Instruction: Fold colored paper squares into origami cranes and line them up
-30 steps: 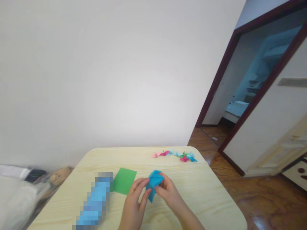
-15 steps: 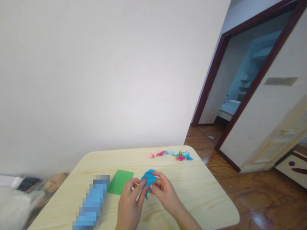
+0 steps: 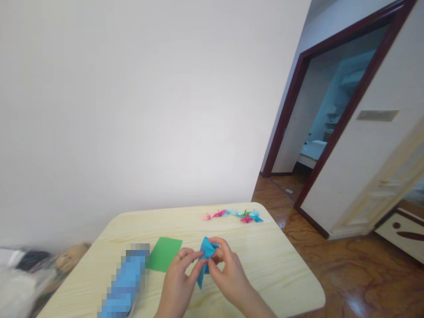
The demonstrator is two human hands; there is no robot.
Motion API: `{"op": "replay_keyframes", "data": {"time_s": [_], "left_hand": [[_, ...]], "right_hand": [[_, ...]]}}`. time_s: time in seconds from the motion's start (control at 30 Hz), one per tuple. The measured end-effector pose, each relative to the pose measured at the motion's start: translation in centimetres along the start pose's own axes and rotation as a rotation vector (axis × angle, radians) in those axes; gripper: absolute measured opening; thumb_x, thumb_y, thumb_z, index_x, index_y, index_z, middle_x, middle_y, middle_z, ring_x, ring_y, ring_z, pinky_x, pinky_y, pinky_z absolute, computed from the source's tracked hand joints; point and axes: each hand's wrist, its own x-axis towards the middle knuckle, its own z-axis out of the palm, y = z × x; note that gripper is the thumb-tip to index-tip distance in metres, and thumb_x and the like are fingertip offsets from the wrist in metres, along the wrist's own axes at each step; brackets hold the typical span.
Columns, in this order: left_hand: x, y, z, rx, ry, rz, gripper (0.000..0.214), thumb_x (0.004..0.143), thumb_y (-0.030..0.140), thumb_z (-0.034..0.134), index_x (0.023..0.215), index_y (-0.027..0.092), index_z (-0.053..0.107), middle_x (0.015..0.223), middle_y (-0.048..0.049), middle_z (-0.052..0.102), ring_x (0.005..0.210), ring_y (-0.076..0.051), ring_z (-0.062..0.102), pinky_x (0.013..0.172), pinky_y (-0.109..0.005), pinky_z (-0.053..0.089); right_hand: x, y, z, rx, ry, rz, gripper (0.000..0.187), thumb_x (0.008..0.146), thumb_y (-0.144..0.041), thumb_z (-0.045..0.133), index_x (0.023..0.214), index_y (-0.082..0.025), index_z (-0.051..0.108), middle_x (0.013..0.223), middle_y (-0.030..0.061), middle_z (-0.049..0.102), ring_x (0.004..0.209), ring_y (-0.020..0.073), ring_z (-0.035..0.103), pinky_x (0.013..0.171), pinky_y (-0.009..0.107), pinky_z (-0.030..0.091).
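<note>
- Long blue object at the worktop's near edge: pixelated, kind unreadable.
- Blue folded paper: middle hidden behind the fingers.
- Row of multicoloured paper cranes: too small for detail.

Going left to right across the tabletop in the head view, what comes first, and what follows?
Pixelated blue object → green paper sheet → left hand → blue folded paper → right hand

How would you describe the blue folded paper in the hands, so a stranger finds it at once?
On the wooden table, the left hand and right hand meet. Between their fingers is the blue folded paper. Unlike the flat green sheet and the row of small origami cranes, it is off the table.
</note>
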Motion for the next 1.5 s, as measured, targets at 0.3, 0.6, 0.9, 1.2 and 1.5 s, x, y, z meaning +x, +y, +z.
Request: {"op": "replay_keyframes", "data": {"time_s": [0.3, 0.6, 0.9, 1.2, 1.5], "left_hand": [[0.0, 0.4, -0.5, -0.007, -0.091, -0.005, 0.022, 0.081, 0.037, 0.053, 0.078, 0.021, 0.068, 0.077, -0.0046, 0.062, 0.077, -0.020, 0.060, 0.072, -0.033, 0.049], [0.2, 2.2, -1.3, -0.034, -0.200, 0.015, 0.014, 0.081, 0.026, 0.049, 0.072, 0.021, 0.059, 0.074, -0.0020, 0.063, 0.073, -0.018, 0.059, 0.066, -0.029, 0.046], [-0.1, 2.4, -1.3, -0.016, -0.243, -0.046, 0.017, 0.081, 0.029, 0.049, 0.069, 0.021, 0.057, 0.067, 0.0001, 0.063, 0.066, -0.016, 0.059, 0.062, -0.027, 0.044], [-0.2, 2.4, -1.1, -0.074, -0.261, -0.015, 0.016, 0.078, 0.032, 0.056, 0.072, 0.022, 0.066, 0.066, -0.0010, 0.067, 0.064, -0.016, 0.060, 0.061, -0.026, 0.046], [-0.2, 2.3, -1.3, -0.109, -0.253, -0.045, 0.016, 0.077, 0.032, 0.056, 0.069, 0.022, 0.066, 0.065, -0.0004, 0.067, 0.061, -0.016, 0.058, 0.057, -0.025, 0.045]], "right_hand": [[-0.4, -1.5, -2.2, -0.311, -0.134, -0.055, 0.028, 0.080, -0.017, 0.049, 0.107, -0.023, 0.055, 0.076, -0.0005, 0.067, 0.061, 0.0122, 0.060, 0.059, 0.021, 0.044], [0.3, -2.2, -4.1, -0.427, -0.154, -0.077, 0.012, 0.078, -0.018, 0.052, 0.079, -0.021, 0.064, 0.066, -0.0007, 0.062, 0.060, 0.0126, 0.055, 0.054, 0.021, 0.038], [0.3, -2.5, -4.1, -0.189, -0.134, -0.163, 0.010, 0.072, -0.017, 0.063, 0.082, -0.020, 0.064, 0.084, 0.0023, 0.059, 0.083, 0.0161, 0.055, 0.074, 0.027, 0.042], [0.2, -2.3, -3.7, -0.186, -0.145, -0.142, 0.008, 0.077, -0.026, 0.062, 0.074, -0.019, 0.065, 0.074, 0.0017, 0.062, 0.076, 0.0157, 0.057, 0.069, 0.026, 0.042], [0.2, -2.4, -3.7, -0.156, -0.189, -0.113, 0.010, 0.078, -0.028, 0.062, 0.077, -0.020, 0.068, 0.076, 0.0023, 0.065, 0.076, 0.0156, 0.060, 0.070, 0.026, 0.044]]}}
